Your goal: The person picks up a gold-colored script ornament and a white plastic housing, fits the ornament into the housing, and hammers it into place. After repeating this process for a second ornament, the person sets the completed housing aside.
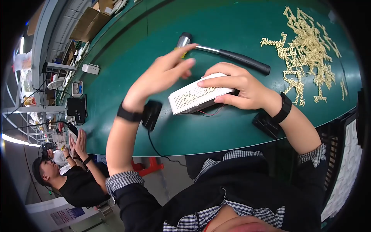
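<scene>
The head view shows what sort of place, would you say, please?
Probably an assembly workshop: a green workbench bearing a black-handled hammer and a pile of cream script-lettering cutouts.

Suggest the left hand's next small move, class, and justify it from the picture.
Probably lower the left hand to steady the left end of the white perforated box: the right hand alone grips the other end, the cream lettering lies on its face, and the left hand, raised apart from it, appears empty.
</scene>
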Available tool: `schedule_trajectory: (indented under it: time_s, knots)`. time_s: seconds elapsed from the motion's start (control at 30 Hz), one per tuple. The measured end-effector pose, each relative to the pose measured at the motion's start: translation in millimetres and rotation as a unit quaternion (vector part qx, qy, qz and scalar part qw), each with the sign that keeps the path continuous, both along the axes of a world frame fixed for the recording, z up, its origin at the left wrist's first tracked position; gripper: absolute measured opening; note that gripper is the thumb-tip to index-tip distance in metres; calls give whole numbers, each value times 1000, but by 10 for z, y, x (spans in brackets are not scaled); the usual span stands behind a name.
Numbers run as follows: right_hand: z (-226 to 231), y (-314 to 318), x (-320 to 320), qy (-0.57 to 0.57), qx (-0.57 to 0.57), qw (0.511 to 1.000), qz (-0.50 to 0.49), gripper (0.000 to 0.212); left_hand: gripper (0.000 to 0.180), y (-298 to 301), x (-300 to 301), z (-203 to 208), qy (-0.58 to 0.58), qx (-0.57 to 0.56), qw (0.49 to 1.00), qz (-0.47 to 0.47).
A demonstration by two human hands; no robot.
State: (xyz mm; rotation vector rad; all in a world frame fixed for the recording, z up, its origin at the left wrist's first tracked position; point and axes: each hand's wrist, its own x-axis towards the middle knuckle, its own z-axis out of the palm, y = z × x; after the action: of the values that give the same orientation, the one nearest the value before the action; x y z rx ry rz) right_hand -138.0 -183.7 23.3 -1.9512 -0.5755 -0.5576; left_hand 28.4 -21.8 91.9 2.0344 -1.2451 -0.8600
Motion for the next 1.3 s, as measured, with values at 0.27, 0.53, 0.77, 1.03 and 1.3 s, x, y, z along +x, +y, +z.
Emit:
schedule_trajectory:
  time_s: [0.27, 0.53, 0.77, 1.03, 1.3]
  knots:
    - [-98, 1, -47, -45, 23, 999, -18, 36, 49, -833, 139, -268, 15, 181, 982, -47]
    - [-56, 11, -48, -79, -13, 994, -72, 34, 38, -58, 960, 184, 473, -185, 819, 269]
    - [-57, -136, 66, -74, 17, 957, -278, 37, 39, 983, 174, 12, -79, 124, 979, 142]
    - [-41, -153, 28, 47, 154, 943, -292, 45, 32, 1182, -424, 329, 44, 31, 962, 268]
    - [-16, -141, 27, 70, 107, 943, -307, 49, 24, 973, -854, 399, 188, -83, 957, 203]
